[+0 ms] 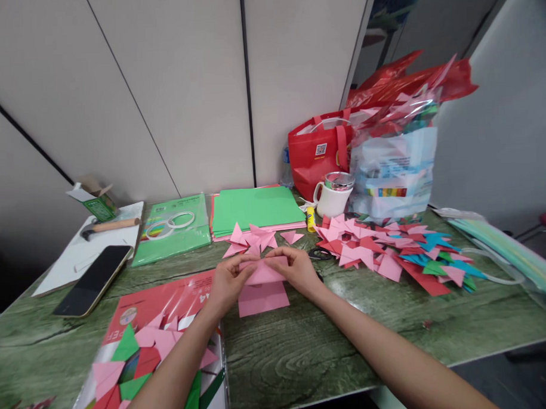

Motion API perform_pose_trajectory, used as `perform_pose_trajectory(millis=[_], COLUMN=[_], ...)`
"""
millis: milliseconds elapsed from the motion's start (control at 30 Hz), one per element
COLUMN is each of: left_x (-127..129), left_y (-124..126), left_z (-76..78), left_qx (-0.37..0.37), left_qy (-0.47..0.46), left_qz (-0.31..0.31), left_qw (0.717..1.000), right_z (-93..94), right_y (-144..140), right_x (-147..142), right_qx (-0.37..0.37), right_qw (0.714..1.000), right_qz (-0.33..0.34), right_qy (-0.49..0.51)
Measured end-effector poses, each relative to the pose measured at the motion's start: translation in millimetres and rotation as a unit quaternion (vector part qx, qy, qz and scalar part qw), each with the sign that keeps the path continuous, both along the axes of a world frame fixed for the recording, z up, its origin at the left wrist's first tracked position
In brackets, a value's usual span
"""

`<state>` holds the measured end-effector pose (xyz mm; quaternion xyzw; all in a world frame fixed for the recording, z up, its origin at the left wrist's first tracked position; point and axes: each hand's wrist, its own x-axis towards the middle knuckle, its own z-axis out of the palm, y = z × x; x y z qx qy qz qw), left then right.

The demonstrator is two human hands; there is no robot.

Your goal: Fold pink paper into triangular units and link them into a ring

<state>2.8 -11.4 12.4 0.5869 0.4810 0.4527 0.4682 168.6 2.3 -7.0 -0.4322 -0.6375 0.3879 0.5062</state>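
I am watching both hands working a small pink paper sheet lying flat on the green wood-grain table, near its middle. The left hand and right hand are pinching the folded upper flap from either end, fingers closed narrowly on it. The paper is looking light, thin and limp, easy to crease or tear, so I judge the edges and corners are the best hold. A heap of folded pink, red and blue paper shapes is lying just to the right
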Motion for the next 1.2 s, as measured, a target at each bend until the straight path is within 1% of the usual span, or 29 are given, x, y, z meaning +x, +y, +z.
perform_pose_trajectory(millis=[100, 200, 333, 400, 533, 633, 700, 833, 933, 1067, 1200], left_x=[-1.0, -1.7, -0.4, 0.5, 1.2, 1.9, 3.3, 7.0, 8.2, 5.8, 1.9], left_y=[1.0, 1.4, 0.3, -0.2, -0.1, -0.9, -2.1, -4.7, -5.0, -2.8, 0.0], left_z=[-0.7, -1.0, -1.8, -3.3, -6.9, -6.7, -4.6, 1.1, 2.6, 0.4, -1.3], left_qx=[0.004, 0.002, -0.055, -0.077, -0.080, -0.077, -0.083, -0.132, -0.151, -0.150, -0.128], left_qy=[0.013, 0.017, -0.046, -0.056, -0.001, 0.006, -0.013, -0.076, -0.101, -0.116, -0.108], left_qz=[-0.008, -0.005, -0.018, -0.017, 0.002, -0.001, 0.001, 0.018, 0.027, 0.007, -0.022], left_qw=[1.000, 1.000, 0.997, 0.995, 0.997, 0.997, 0.996, 0.988, 0.983, 0.982, 0.986], right_z=[-0.1, -1.0, -1.9, -2.1, -1.7, -0.6, 0.5, 2.9, 3.9, 2.9, 1.0], right_y=[0.2, 0.6, 0.7, 0.5, -0.2, -1.1, -2.1, -4.5, -5.4, -3.3, 0.5], right_x=[0.3, 0.3, 0.3, 0.5, 0.3, -0.5, -1.2, -2.4, -2.5, -0.9, 2.4], right_qx=[-0.002, 0.000, 0.009, 0.014, 0.017, 0.012, 0.009, 0.009, 0.013, 0.019, 0.022], right_qw=[1.000, 1.000, 1.000, 1.000, 0.999, 0.999, 0.999, 0.999, 0.999, 0.999, 0.999], right_qz=[0.017, 0.011, -0.012, -0.019, -0.023, -0.027, -0.031, -0.037, -0.037, -0.036, -0.035], right_qy=[-0.006, -0.010, 0.005, 0.010, 0.017, 0.023, 0.025, 0.027, 0.023, 0.017, 0.012])
